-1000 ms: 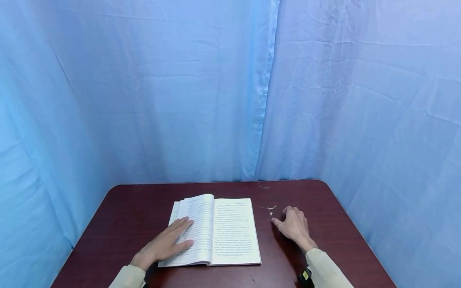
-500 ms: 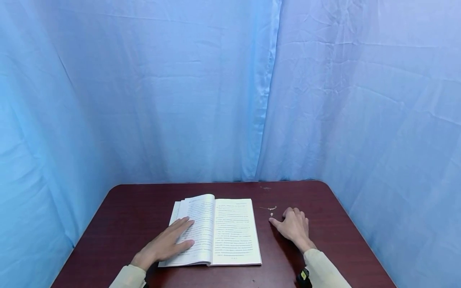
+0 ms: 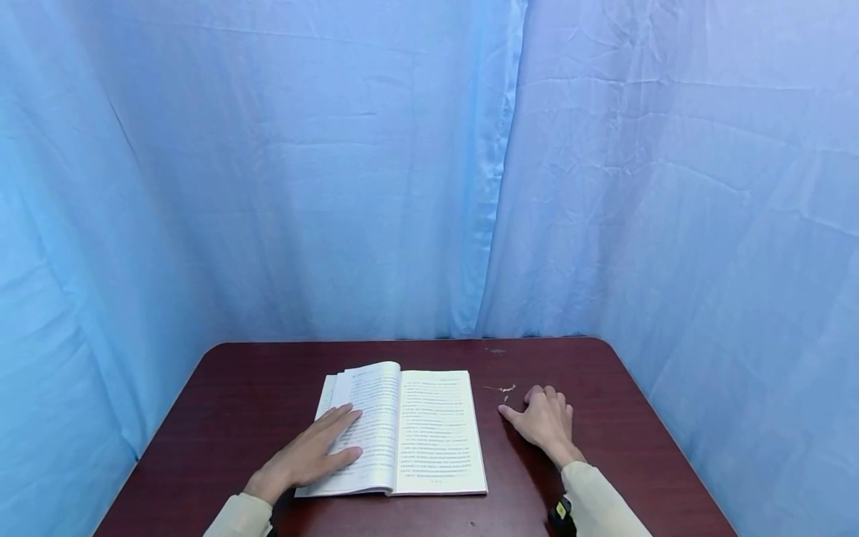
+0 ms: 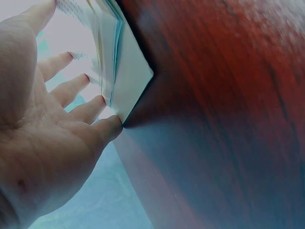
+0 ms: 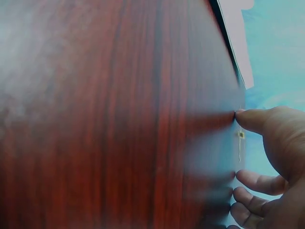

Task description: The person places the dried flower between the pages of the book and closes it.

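An open book (image 3: 436,432) with printed pages lies on the dark red-brown table. My left hand (image 3: 305,455) rests on its left page, fingers spread and nearly straight. In the left wrist view the fingertips (image 4: 86,78) of that hand touch the pages near the book's outer edge, and nothing is gripped. To the right of the book, my right hand (image 3: 546,421) has its fingertips down on the tabletop, thumb apart from the loosely bent fingers. Just beyond the thumb are small pale marks or scraps (image 3: 503,388), too small to identify. The right hand holds nothing that shows.
The table (image 3: 255,388) has rounded far corners. Light blue curtains (image 3: 335,186) hang behind it and along both sides. A faint grey mark (image 3: 495,350) shows near the far edge. A dark device with a yellow patch (image 3: 562,512) sits at the right wrist.
My right hand has slid slightly left, its thumb tip now a little nearer the book. The left hand and the book have stayed put.
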`<action>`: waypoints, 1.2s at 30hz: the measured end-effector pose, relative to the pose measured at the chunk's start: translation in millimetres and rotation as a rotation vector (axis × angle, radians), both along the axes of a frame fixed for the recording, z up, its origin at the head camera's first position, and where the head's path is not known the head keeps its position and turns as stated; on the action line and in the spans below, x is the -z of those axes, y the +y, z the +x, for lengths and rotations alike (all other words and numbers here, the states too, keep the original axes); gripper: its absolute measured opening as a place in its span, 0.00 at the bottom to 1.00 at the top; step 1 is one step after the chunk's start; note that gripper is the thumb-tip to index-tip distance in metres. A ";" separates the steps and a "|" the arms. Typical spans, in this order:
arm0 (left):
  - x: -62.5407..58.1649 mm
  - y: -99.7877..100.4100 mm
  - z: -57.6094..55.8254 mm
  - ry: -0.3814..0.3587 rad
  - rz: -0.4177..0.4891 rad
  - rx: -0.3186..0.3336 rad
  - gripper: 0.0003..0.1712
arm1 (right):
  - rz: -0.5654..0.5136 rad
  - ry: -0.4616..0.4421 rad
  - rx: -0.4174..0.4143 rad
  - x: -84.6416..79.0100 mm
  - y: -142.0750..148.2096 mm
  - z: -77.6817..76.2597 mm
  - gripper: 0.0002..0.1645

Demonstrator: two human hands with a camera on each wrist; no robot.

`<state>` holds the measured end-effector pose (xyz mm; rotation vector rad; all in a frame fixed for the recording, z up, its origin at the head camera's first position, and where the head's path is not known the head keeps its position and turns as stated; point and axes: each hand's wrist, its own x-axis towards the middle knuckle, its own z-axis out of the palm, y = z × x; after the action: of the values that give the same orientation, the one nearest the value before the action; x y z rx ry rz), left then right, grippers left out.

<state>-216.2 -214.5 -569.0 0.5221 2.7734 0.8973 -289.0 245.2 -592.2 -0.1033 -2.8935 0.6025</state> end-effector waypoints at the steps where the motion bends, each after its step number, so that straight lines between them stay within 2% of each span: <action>1: 0.3 0.0 -0.1 -0.001 -0.003 -0.002 0.45 | 0.000 -0.006 0.001 0.5 0.2 -0.2 0.36; 12: 1.2 0.1 -0.2 0.007 -0.009 -0.006 0.46 | -0.010 -0.039 -0.033 -7.5 4.1 0.4 0.30; 21: -0.1 0.5 1.2 0.005 -0.002 -0.004 0.46 | -0.054 0.000 -0.106 -7.7 12.3 1.7 0.11; 27: -0.2 0.5 1.7 0.016 -0.006 -0.003 0.45 | -0.074 0.021 -0.128 -7.5 13.2 0.8 0.04; 36: -0.9 0.7 1.3 0.004 0.004 -0.005 0.46 | -0.088 0.005 -0.149 -8.2 14.9 0.3 0.05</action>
<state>-214.9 -213.8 -568.1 0.5182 2.7780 0.9041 -288.7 260.0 -584.1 0.1026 -2.8875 0.7547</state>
